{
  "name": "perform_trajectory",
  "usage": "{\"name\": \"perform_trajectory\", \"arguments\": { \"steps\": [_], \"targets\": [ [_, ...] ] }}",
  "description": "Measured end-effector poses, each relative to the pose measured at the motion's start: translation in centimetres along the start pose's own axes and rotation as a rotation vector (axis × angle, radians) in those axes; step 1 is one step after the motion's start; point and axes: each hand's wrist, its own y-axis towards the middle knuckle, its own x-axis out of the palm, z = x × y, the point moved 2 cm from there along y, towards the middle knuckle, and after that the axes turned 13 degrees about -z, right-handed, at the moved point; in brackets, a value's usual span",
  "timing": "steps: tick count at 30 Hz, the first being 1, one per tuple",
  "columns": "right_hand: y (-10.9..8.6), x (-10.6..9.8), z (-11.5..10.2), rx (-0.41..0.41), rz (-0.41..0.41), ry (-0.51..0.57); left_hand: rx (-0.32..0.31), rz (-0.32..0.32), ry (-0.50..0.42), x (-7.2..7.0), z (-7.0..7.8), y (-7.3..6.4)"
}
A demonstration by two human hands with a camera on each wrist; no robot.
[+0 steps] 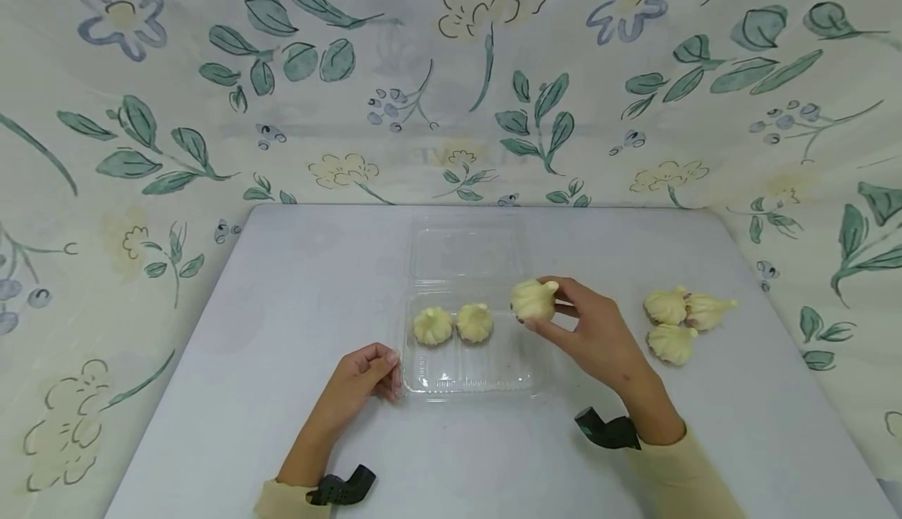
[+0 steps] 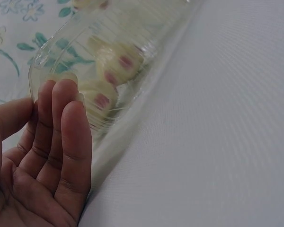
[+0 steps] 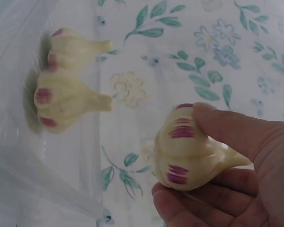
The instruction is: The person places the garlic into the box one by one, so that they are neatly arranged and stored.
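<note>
My right hand (image 1: 599, 335) grips a cream garlic bulb (image 1: 533, 300) between thumb and fingers, over the right side of a clear plastic box (image 1: 451, 382). Purple streaks mark the held bulb in the right wrist view, and its stem points toward the palm. Two more bulbs stand side by side inside the box, a left one (image 1: 432, 326) and a right one (image 1: 475, 322), stems up. At the box's left front corner, my left hand (image 1: 362, 378) pinches the rim; in the left wrist view its fingers (image 2: 75, 137) lie along the outer wall.
The box's lid (image 1: 468, 249) lies folded back, away from me. Three more garlic bulbs (image 1: 671, 344) sit in a cluster on the right of the white table (image 1: 282, 284). A flower-patterned cloth (image 1: 423, 57) hangs behind the table and at both sides.
</note>
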Motion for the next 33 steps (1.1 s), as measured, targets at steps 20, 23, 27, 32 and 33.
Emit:
{"name": "perform_trajectory", "arguments": {
  "steps": [20,23,27,32,33],
  "targets": [
    [2.2,7.4,-3.6,-0.127,-0.242,-0.049,0.003,-0.015,-0.001,0.2,0.2,-0.1],
    [2.7,8.5,-3.5,-0.133,-0.284,-0.056,0.008,-0.017,-0.006,0.1,0.1,0.0],
    [3.0,10.0,-3.3,-0.14,-0.338,-0.073,0.014,-0.018,-0.016,0.1,-0.1,0.0],
    [3.5,11.4,-3.0,-0.158,-0.373,-0.096,0.019,-0.011,-0.022,0.0,-0.2,0.0],
    [3.6,11.5,-3.0,-0.156,-0.379,-0.096,0.02,-0.01,-0.023,-0.1,-0.2,0.0]
  ]
}}
